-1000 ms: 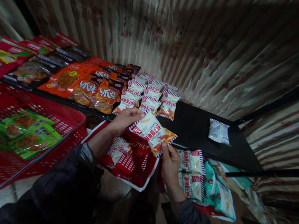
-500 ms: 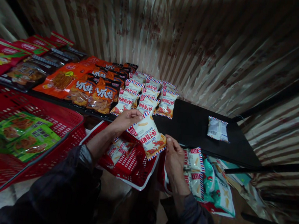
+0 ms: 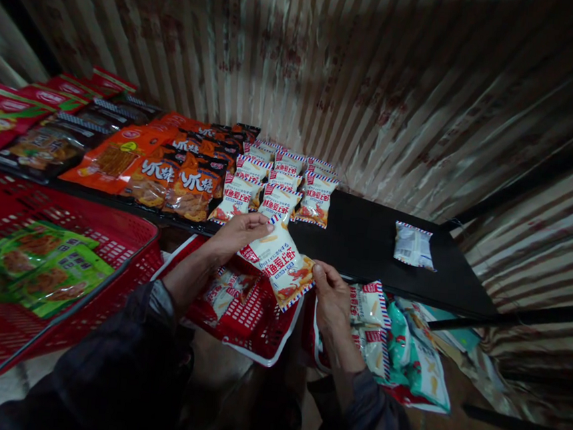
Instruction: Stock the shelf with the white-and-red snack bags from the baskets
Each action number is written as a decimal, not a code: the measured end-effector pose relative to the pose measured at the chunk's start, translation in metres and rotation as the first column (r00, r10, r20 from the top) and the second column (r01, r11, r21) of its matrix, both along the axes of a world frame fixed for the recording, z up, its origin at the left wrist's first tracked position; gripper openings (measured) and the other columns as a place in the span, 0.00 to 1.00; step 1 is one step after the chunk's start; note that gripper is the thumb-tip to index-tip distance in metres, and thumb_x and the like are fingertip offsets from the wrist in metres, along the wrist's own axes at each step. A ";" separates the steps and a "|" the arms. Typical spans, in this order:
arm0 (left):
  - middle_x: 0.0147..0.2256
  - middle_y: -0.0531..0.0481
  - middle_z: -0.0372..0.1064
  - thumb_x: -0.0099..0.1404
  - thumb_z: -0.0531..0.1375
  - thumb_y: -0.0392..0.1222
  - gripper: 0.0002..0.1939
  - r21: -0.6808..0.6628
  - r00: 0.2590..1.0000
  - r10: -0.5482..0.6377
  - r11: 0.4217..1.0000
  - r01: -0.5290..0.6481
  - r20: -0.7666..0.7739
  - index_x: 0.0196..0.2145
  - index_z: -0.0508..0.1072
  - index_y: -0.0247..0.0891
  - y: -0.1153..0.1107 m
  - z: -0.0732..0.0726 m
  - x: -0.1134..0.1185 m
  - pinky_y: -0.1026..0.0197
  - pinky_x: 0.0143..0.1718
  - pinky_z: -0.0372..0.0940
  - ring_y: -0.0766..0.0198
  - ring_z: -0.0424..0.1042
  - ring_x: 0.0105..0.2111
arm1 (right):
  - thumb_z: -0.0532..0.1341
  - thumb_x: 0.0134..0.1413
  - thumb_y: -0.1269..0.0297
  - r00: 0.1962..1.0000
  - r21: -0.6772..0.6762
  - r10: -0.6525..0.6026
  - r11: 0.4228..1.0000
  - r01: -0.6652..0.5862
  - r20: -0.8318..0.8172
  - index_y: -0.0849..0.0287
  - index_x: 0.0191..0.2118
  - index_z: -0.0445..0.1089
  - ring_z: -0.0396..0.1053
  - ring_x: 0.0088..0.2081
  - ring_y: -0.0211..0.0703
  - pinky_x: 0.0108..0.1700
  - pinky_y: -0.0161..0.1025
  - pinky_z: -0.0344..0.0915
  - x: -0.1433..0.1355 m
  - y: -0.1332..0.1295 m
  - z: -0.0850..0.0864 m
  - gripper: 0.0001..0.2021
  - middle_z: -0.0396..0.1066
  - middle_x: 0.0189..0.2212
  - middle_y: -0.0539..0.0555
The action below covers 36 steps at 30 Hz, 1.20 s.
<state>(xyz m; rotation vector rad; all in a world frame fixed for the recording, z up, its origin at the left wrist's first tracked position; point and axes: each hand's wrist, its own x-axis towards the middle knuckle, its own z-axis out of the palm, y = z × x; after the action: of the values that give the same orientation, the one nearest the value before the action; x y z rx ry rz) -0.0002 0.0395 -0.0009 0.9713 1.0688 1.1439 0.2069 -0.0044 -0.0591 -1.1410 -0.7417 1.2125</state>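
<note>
Against the frame from a second ago, the white snack bag (image 3: 279, 264) has swung so that its food-printed end points further down, and the right hand (image 3: 333, 303) now grips its right-hand corner instead of its lower edge. That hand has its thumb and fingertips closed together on the corner, the other fingers curled behind. The left hand (image 3: 234, 237) pinches the bag's upper edge between thumb and fingers, much as it did then. Held tilted between them, the bag hangs above the middle red basket (image 3: 254, 356), face up, with red and blue lettering, a striped crimped edge and an orange food picture at its lower end. Matching bags (image 3: 224, 293) lie in that basket; green packets (image 3: 61, 269) lie in the basket to the left, and more white bags (image 3: 372, 303) sit beside teal bags (image 3: 423, 371) to the right. Beyond, on the black shelf (image 3: 359, 235), a block of matching white bags (image 3: 275, 200) stands next to orange-and-black packets (image 3: 196, 187), while a lone bag (image 3: 413, 245) lies back side up, well apart. Striped sheeting (image 3: 300, 62) rises behind the shelf.
</note>
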 end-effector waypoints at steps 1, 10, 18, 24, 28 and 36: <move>0.23 0.55 0.72 0.42 0.72 0.48 0.17 -0.012 1.000 -0.006 1.000 0.006 -0.002 0.26 0.73 0.37 0.000 -0.001 0.000 0.68 0.24 0.59 0.69 0.67 0.23 | 0.72 0.36 0.53 1.000 -0.002 -0.002 1.000 0.002 0.008 0.59 0.32 0.76 0.71 0.30 0.40 0.36 0.40 0.68 0.000 0.000 0.000 0.17 0.78 0.28 0.50; 0.22 0.56 0.71 0.41 0.73 0.46 0.15 -0.011 0.996 0.073 0.997 -0.073 0.046 0.24 0.74 0.36 0.003 -0.004 0.007 0.67 0.24 0.60 0.70 0.67 0.22 | 0.73 0.34 0.50 0.997 -0.041 -0.080 0.996 0.079 -0.023 0.59 0.30 0.75 0.69 0.26 0.39 0.33 0.39 0.66 0.004 0.002 0.003 0.19 0.75 0.24 0.47; 0.36 0.46 0.78 0.54 0.68 0.47 0.16 0.016 0.938 -0.004 1.000 -0.002 0.347 0.37 0.77 0.35 0.000 -0.006 0.019 0.60 0.41 0.69 0.63 0.75 0.36 | 0.74 0.33 0.52 0.965 -0.008 -0.154 0.988 0.156 -0.211 0.57 0.28 0.73 0.72 0.29 0.41 0.36 0.42 0.69 0.007 0.006 0.004 0.17 0.78 0.28 0.49; 0.41 0.45 0.77 0.48 0.73 0.47 0.23 0.027 0.933 -0.151 0.988 0.151 0.327 0.40 0.73 0.37 -0.015 -0.009 0.053 0.56 0.47 0.68 0.57 0.76 0.43 | 0.73 0.36 0.54 0.953 0.046 -0.198 0.976 0.214 -0.229 0.57 0.30 0.73 0.73 0.32 0.41 0.40 0.43 0.69 0.006 0.010 0.005 0.16 0.78 0.29 0.49; 0.44 0.44 0.76 0.46 0.73 0.46 0.29 0.034 0.934 -0.128 0.992 0.124 0.335 0.44 0.70 0.38 -0.019 -0.012 0.072 0.54 0.48 0.67 0.54 0.75 0.45 | 0.72 0.38 0.54 0.961 0.069 -0.212 0.971 0.227 -0.177 0.57 0.31 0.72 0.73 0.32 0.41 0.39 0.43 0.69 0.007 0.009 0.004 0.16 0.77 0.30 0.50; 0.42 0.44 0.77 0.48 0.72 0.45 0.28 0.018 0.936 -0.039 0.999 0.035 0.350 0.45 0.71 0.36 -0.016 -0.020 0.082 0.52 0.48 0.67 0.53 0.75 0.44 | 0.69 0.42 0.50 0.981 0.042 -0.190 0.980 0.192 -0.047 0.57 0.36 0.72 0.72 0.33 0.40 0.39 0.39 0.69 0.012 0.009 0.001 0.18 0.76 0.32 0.49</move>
<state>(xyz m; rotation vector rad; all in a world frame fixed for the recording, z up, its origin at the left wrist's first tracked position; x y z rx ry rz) 0.0818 0.0231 -0.0205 0.7559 0.7533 1.2376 0.2193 0.0051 -0.0580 -1.1174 -0.6098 1.0496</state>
